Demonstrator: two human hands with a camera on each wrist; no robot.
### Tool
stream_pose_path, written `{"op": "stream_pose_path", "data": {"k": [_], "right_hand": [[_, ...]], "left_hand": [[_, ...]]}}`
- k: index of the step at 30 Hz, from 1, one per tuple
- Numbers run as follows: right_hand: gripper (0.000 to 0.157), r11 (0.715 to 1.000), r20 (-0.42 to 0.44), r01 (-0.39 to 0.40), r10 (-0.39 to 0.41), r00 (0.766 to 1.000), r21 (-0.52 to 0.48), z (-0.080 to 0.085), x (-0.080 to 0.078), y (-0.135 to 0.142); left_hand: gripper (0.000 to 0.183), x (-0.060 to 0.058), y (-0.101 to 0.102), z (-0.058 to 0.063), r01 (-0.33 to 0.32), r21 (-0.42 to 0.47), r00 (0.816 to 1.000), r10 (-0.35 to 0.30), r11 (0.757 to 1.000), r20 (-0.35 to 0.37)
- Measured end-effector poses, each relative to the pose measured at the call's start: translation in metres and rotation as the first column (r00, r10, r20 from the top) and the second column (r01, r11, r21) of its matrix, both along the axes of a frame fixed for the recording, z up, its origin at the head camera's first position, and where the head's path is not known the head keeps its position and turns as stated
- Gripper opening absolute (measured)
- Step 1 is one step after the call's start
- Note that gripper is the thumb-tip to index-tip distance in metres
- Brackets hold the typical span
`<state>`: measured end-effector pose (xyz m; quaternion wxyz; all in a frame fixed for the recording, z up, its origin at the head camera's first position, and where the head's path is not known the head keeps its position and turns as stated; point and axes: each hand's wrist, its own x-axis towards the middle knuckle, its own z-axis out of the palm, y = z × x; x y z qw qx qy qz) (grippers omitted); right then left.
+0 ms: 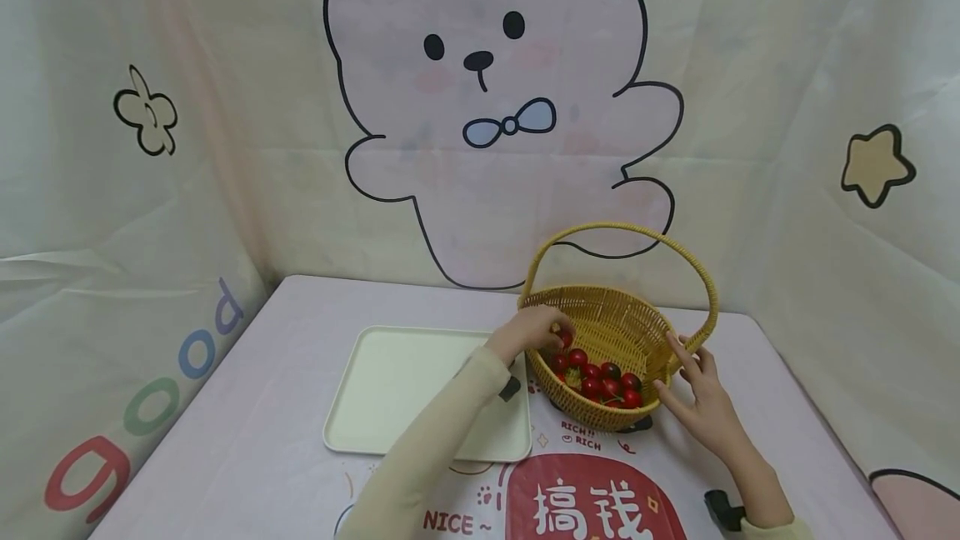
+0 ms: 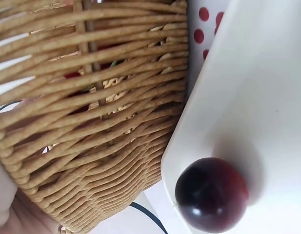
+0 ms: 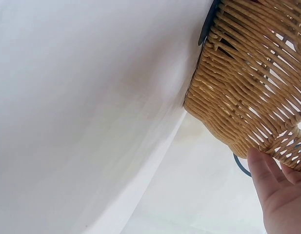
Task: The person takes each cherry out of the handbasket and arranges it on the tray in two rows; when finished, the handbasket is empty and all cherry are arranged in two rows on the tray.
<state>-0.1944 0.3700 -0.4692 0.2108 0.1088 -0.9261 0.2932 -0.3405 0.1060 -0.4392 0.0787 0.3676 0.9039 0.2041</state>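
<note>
A yellow woven basket (image 1: 600, 315) with a tall arched handle holds several red cherries (image 1: 591, 387). My left hand (image 1: 528, 330) reaches over its left rim and pinches a cherry (image 1: 564, 338) at the fingertips; in the left wrist view the weave partly hides that hand. My right hand (image 1: 708, 407) touches the basket's right side near the handle's foot, fingers spread and mostly straight, also in the right wrist view. One dark red cherry (image 2: 212, 195) sits at the corner of the white tray (image 2: 282, 112); my left arm blocks that spot in the head view.
The pale rectangular tray (image 1: 367, 390) lies left of the basket, close against it. A white tablecloth (image 1: 262, 407) with red printed lettering covers the table. Printed fabric (image 1: 495, 190) hangs right behind and along both sides.
</note>
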Motion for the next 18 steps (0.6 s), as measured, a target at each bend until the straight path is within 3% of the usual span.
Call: {"op": "stream_pose_path", "data": {"k": [11, 18], "right_hand": [[0.087, 1.000, -0.006, 0.007, -0.007, 1.000, 0.012, 0.002, 0.000, -0.002], [0.085, 1.000, -0.020, 0.008, -0.008, 1.000, 0.026, 0.001, 0.000, -0.001]], "left_hand": [[0.034, 0.013, -0.008, 0.003, -0.030, 0.146, 0.992, 0.047, 0.989, -0.114], [0.037, 0.020, -0.015, 0.004, -0.062, 0.232, 0.987, 0.094, 0.971, -0.129]]}}
